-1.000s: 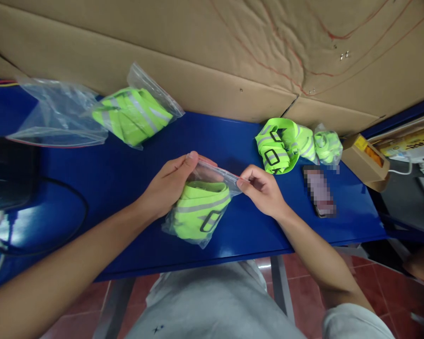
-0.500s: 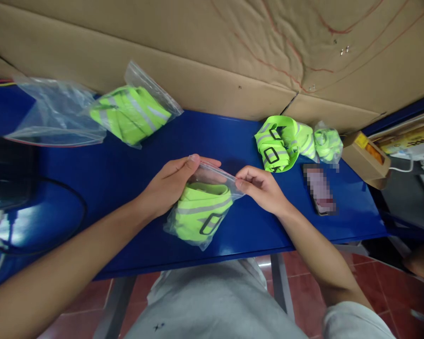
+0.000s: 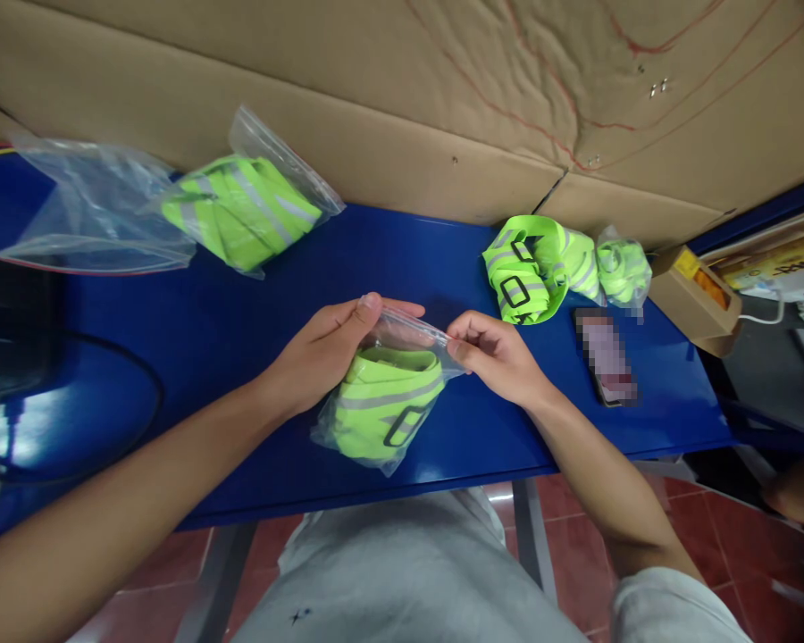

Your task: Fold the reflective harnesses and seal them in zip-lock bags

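A clear zip-lock bag [image 3: 412, 332] lies in front of me, its zip edge at the top. Inside it sits a rolled neon-yellow reflective strap [image 3: 381, 406] with grey stripes and a black buckle. My left hand [image 3: 339, 348] grips the bag's upper left end, thumb on the near side and fingers behind the plastic. At the right end of the zip, my right hand [image 3: 492, 353] pinches the edge between thumb and curled fingers.
A bagged neon strap [image 3: 241, 210] and an empty clear bag [image 3: 100, 210] lie at the back left. Loose neon straps [image 3: 523, 272], a smaller bagged one [image 3: 623, 272], a phone [image 3: 604, 357] and a cardboard box [image 3: 693, 299] are on the right. Black cables [image 3: 134, 357] run at left.
Both hands keep their hold on the bag in almost the same spot. Only a slight shift of the view shows.
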Demonstrator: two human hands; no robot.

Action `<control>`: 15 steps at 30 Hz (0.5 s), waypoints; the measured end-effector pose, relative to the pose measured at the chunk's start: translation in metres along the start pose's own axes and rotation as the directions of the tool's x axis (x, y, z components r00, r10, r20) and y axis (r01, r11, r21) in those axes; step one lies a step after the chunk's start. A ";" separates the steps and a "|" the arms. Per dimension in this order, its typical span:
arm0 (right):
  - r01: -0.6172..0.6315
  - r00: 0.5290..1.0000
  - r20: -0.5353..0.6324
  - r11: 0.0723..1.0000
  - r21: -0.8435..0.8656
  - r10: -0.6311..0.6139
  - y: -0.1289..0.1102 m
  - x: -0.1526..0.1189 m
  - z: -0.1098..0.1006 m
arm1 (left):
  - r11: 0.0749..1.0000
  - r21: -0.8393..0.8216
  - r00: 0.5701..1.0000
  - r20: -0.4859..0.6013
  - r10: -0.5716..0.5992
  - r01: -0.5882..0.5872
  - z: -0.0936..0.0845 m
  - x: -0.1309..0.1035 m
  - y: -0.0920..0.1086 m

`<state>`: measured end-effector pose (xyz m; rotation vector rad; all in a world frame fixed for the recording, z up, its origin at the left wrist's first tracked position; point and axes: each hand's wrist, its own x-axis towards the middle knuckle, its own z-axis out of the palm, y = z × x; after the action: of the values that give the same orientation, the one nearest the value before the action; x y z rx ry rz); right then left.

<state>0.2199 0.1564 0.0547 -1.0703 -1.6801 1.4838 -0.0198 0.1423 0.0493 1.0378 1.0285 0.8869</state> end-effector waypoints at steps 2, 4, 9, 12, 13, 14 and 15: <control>-0.011 1.000 -0.001 1.000 0.005 0.011 -0.001 0.000 0.001 | 1.000 0.025 1.000 -0.002 0.005 -0.004 0.001 -0.001 0.001; -0.008 1.000 -0.009 1.000 -0.005 0.008 -0.001 0.000 0.001 | 0.999 0.039 1.000 0.002 0.009 -0.009 0.002 -0.001 0.001; -0.010 1.000 -0.013 1.000 -0.023 0.010 -0.001 -0.002 0.004 | 0.997 0.081 1.000 0.002 0.015 -0.015 0.004 -0.002 -0.001; 0.003 1.000 -0.003 1.000 -0.027 -0.003 -0.001 -0.003 0.004 | 0.995 0.097 1.000 0.006 0.006 -0.007 0.007 -0.004 -0.001; 0.012 1.000 0.001 0.999 -0.032 -0.012 -0.001 -0.003 0.004 | 0.996 0.090 1.000 0.011 0.004 -0.005 0.008 -0.004 0.000; 0.018 1.000 0.003 0.999 -0.039 -0.018 -0.001 -0.003 0.004 | 0.996 0.084 1.000 0.012 0.005 -0.006 0.009 -0.004 0.000; 0.022 1.000 0.005 0.999 -0.045 -0.022 -0.001 -0.003 0.004 | 0.997 0.080 1.000 0.014 0.007 -0.008 0.010 -0.004 0.000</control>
<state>0.2178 0.1521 0.0549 -1.0698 -1.7305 1.4421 -0.0118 0.1357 0.0520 1.1140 1.0565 0.8489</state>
